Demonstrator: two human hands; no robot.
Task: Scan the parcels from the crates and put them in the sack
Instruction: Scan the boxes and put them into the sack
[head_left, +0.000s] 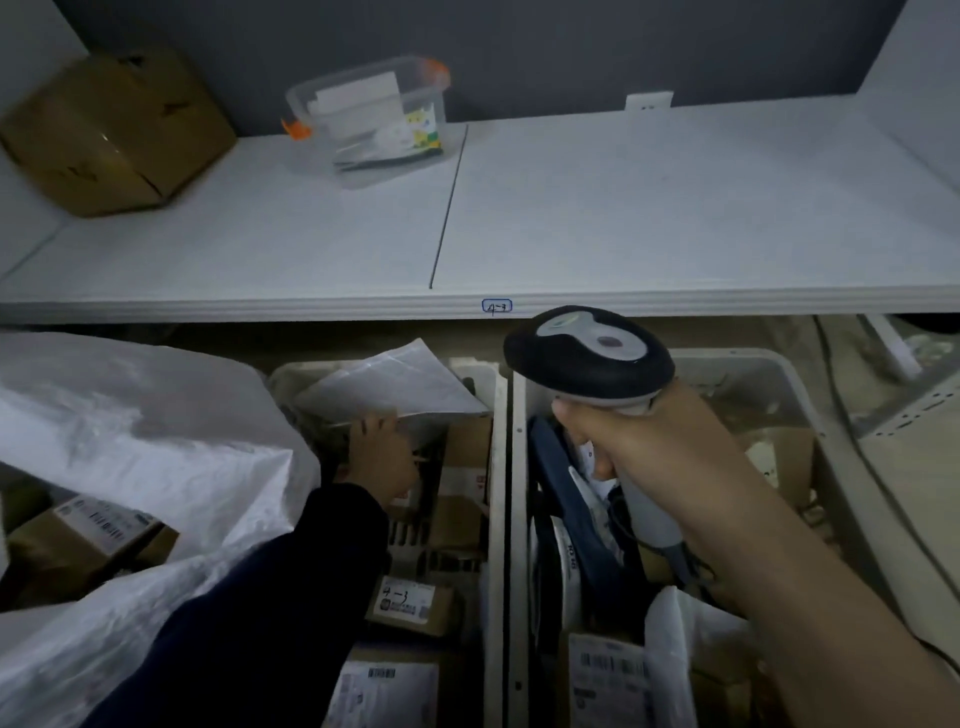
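At the far end of the left crate (497, 467), the left hand (382, 454) holds the flat white parcel (395, 382) by its near edge, its length running rightward toward the scanner (587, 353) gripped in the right hand (654, 452).

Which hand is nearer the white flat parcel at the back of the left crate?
Left. The left hand grips the white flat parcel by its lower edge; the right hand holds the scanner over the right crate, apart from it.

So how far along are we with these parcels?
Done: a labelled box seems to lie in the sack. In hand: left hand grips a white mailer in the left crate; right hand holds the scanner. Left: that crate and the right crate hold many parcels.
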